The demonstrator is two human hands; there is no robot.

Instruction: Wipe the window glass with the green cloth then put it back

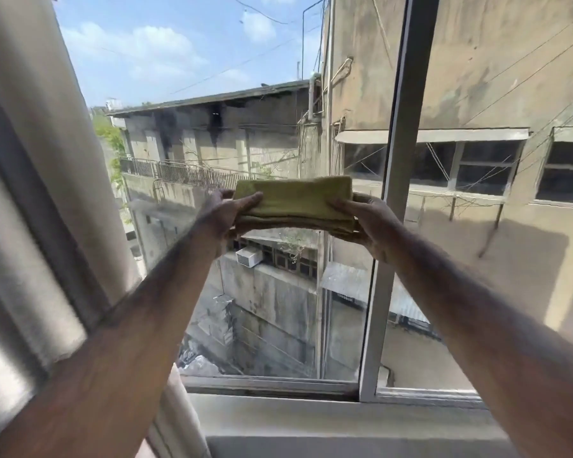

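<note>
Fingers (250,200) of the left hand (227,213) curl over one short end of the green cloth (295,203), thumb side on top, the rest tucked under. Right hand (366,223) does the same at the other end, so both hands are closed on the cloth, one per end. Cloth is folded into a thick flat rectangle (several layers visible at its lower edge) and held level between the hands at arm's length, in front of the window glass (271,309).

Cannot tell whether the cloth touches the pane or hangs just short of it; it sits near the vertical frame bar (397,180), on the left pane side. Curtain (40,193) is bunched at far left, clear of the hands. Sill (311,414) runs below, nothing seen on it.

Progress, as a judgement: cloth is in hand and brought up to the window, so the pick-up part is done. Wiping looks not started or barely so, since a two-handed, end-to-end hold reads more like arranging or folding than like pressing a pad to glass. No wet streaks or cleaned patch can be made out on the pane (glare and outside view make that hard to read). Left to do: wipe the glass, then return the cloth to its place, which is not in view.
</note>
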